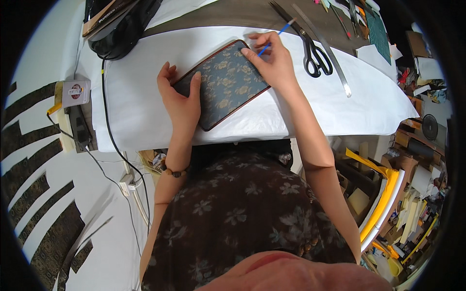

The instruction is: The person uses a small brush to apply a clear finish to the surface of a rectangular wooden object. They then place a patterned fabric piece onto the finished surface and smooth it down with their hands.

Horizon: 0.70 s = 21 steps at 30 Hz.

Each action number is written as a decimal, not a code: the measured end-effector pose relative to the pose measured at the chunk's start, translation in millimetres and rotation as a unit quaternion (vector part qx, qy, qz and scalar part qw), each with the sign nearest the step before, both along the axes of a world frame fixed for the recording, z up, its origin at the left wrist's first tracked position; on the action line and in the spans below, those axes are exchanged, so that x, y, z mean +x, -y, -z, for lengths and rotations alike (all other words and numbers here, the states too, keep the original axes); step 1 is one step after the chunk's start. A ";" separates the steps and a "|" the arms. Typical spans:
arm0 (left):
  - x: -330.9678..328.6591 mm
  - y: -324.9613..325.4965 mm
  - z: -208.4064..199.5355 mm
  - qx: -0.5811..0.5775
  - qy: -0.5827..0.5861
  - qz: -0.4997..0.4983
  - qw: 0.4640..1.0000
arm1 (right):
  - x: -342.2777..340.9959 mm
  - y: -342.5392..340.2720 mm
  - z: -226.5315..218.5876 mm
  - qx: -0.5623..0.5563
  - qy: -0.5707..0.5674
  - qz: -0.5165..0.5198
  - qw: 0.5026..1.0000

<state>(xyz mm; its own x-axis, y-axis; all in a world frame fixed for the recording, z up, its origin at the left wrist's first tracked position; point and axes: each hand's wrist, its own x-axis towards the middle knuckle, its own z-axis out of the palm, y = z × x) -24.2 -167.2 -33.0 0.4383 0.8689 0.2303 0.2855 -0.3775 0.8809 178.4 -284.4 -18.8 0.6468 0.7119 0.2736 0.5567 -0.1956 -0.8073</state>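
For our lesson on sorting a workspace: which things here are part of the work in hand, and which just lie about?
In use:
left hand steadying the floral fabric panel
right hand holding a blue brush
white sheet underneath

Lying about:
black scissors
metal ruler
black cable

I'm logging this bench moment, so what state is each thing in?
Panel: flat on the white sheet, fabric face up, tilted.
Left hand: flat on the panel's near-left corner.
Right hand: on the panel's far corner, grip closed on a blue brush.
Scissors: closed, lying untouched.
Ruler: flat beside the scissors.
Bracelet: on the left wrist.
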 end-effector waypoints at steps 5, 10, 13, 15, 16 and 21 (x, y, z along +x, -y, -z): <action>-0.1 0.4 -6.0 -0.054 0.010 0.030 0.998 | -1.4 -8.8 5.9 -0.010 -0.077 -0.015 0.997; -2.2 -0.3 -15.7 -0.057 -0.018 0.053 0.997 | -5.8 -9.7 6.7 0.020 -0.091 -0.016 0.995; -1.5 -0.7 -16.1 -0.056 -0.020 0.056 0.997 | -4.1 -10.8 11.3 0.051 -0.054 -0.024 0.997; -0.5 0.0 -17.0 -0.051 -0.013 0.056 0.997 | -2.1 -10.4 16.4 0.059 -0.063 -0.012 0.996; -0.9 -0.6 -13.2 -0.039 -0.027 0.063 0.997 | -2.2 -8.5 17.6 0.063 -0.067 -0.005 0.996; -2.6 -17.9 -19.6 0.053 -0.121 0.125 0.983 | -16.5 7.7 -6.5 -0.093 0.023 0.027 0.995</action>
